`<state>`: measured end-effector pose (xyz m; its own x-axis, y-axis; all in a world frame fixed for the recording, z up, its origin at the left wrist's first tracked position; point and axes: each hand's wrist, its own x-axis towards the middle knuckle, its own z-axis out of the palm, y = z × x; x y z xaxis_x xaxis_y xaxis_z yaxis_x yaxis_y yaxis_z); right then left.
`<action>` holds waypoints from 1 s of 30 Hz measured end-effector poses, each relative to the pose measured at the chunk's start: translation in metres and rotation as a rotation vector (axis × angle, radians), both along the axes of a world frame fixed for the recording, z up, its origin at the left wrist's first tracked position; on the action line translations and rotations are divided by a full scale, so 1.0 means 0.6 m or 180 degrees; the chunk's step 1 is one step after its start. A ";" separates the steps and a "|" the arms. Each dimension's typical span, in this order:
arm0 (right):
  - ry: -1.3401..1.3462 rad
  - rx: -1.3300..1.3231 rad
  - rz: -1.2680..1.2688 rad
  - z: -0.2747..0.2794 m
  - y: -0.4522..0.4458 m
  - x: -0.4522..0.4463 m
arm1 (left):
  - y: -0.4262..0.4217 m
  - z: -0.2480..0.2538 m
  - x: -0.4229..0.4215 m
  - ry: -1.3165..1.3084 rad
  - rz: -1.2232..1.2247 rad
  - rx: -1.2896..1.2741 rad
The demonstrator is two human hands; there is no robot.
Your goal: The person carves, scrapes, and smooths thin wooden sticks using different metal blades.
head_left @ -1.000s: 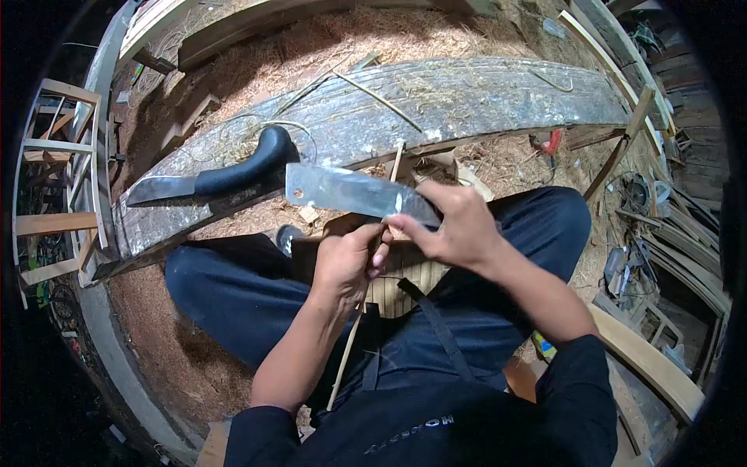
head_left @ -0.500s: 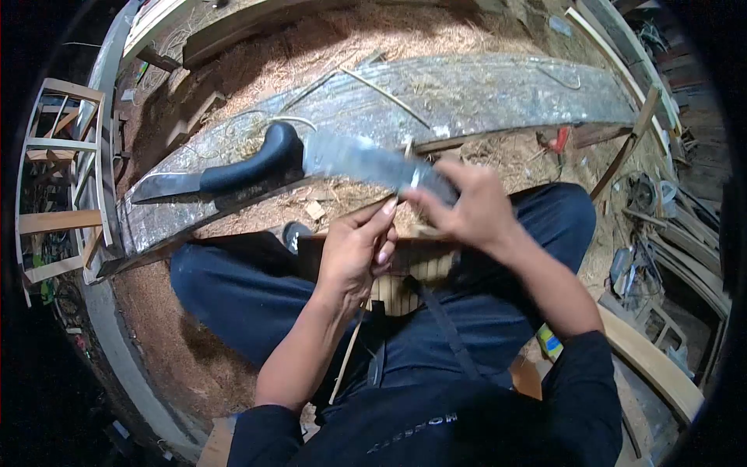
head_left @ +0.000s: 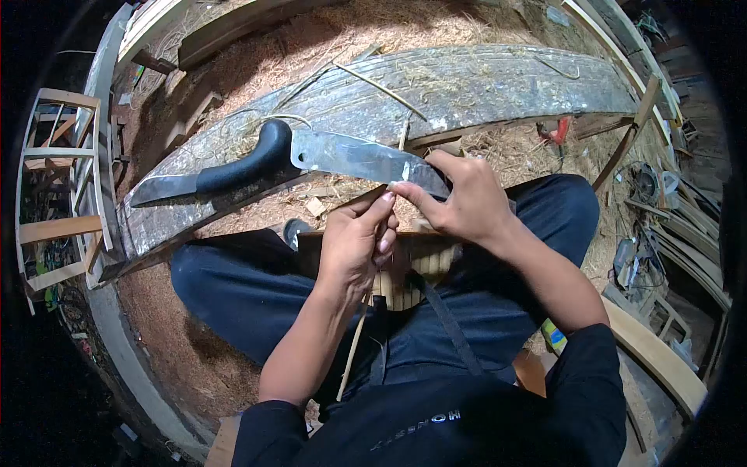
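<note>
My right hand (head_left: 475,198) grips the dark handle end of a broad-bladed knife (head_left: 350,158), its thumb pressed low by the blade. The blade points left, with a small hole near its far end. My left hand (head_left: 358,241) is closed in a pinch on a thin pale cane strip (head_left: 354,350), which trails below the fist toward my lap. The left fingertips meet my right thumb just under the blade. Beyond the knife's tip, a second knife with a curved black handle (head_left: 241,163) lies on the worn plank (head_left: 506,89).
Cane pieces (head_left: 381,92) and shavings lie on the plank. Past its right part is a red-handled tool (head_left: 556,131). A wooden frame (head_left: 58,159) stands left, and curved timber (head_left: 654,350) lies at right. Sawdust (head_left: 167,335) covers the floor around my crossed legs.
The knife in my right hand, blurred before, is now sharp and has shifted slightly left. My left hand keeps its pinch in nearly the same place.
</note>
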<state>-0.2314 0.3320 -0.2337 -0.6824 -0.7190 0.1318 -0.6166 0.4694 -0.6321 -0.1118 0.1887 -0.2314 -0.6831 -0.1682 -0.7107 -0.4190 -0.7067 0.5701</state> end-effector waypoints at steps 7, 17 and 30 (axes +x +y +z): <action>-0.0495 0.0461 -0.0367 0.027 0.005 -0.012 | 0.002 0.001 0.011 0.0154 -0.0049 0.0111; -0.0183 0.0163 0.0090 0.001 0.004 0.005 | 0.004 0.005 0.006 -0.0091 -0.0025 -0.0175; -0.0336 -0.0105 -0.0755 0.011 0.000 -0.019 | -0.001 -0.001 0.022 0.0102 -0.0315 -0.0041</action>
